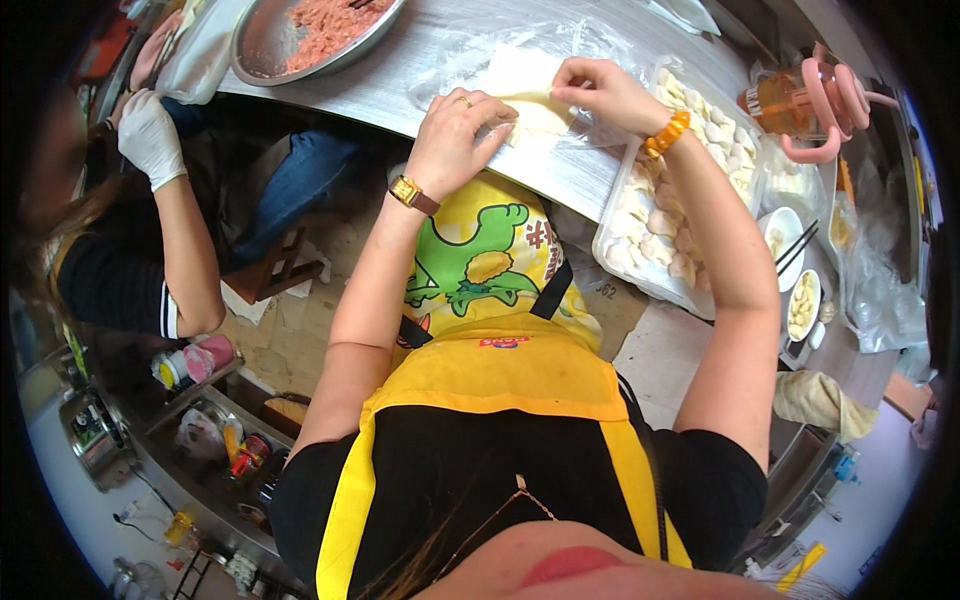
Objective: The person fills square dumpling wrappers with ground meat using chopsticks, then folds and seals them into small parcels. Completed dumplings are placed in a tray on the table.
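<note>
A stack of thin, pale dough wrappers lies on a clear plastic bag near the front edge of the table. My right hand pinches the right edge of a wrapper between thumb and fingertips. At the stack's left edge is my left hand, with a ring and a wristwatch, its thumb and fingers curled towards each other. Whether they grip the dough is not clear. Under my right forearm, a clear plastic tray holds many folded dumplings in rows.
A steel bowl of pink minced meat stands at the far left. Beside it, another person's gloved hand is raised. On the right are a pink-lidded cup, a white bowl with black chopsticks, and a small dish of garlic cloves.
</note>
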A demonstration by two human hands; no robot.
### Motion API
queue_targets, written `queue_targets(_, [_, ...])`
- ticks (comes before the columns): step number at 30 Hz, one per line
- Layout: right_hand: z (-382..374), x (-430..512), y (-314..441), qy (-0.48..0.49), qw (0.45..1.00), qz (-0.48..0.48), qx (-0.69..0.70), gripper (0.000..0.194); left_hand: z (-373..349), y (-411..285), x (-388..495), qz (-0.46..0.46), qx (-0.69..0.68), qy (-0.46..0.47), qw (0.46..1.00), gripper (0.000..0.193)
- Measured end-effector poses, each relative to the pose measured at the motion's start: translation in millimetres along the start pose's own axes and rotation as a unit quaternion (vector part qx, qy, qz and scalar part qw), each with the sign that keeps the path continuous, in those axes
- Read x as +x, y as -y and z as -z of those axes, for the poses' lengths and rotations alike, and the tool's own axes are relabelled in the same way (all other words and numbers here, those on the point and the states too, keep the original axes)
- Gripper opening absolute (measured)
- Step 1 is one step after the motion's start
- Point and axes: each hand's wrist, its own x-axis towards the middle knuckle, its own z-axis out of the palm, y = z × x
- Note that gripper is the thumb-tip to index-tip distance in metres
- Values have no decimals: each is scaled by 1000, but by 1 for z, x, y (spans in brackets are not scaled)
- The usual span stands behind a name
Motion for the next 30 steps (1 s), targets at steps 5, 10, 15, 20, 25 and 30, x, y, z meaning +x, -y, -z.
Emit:
queue_targets(5, [0, 2, 30, -55, 965, -14, 256, 14, -4, -23, -9, 290, -465, -69, 834, 34])
queue_targets(10, [-31, 11, 83, 89, 970, 84, 211, 17, 10, -38, -9, 229, -815, -120, 519, 48])
queue_targets(15, [-14, 85, 56, -214, 956, 28, 198, 36, 35, -25, -16, 220, -882, -155, 388, 50])
queue_targets(20, [-18, 172, 66, -253, 950, 163, -84, 72, 67, 0, -47, 170, -897, -247, 324, 46])
queue_targets(25, [-16, 184, 120, -171, 969, 160, 85, 36, 86, 20, -76, 178, -866, -321, 340, 43])
queue_targets(30, [-10, 163, 137, -58, 969, 135, 199, 21, 90, 34, -76, 136, -875, -337, 321, 42])
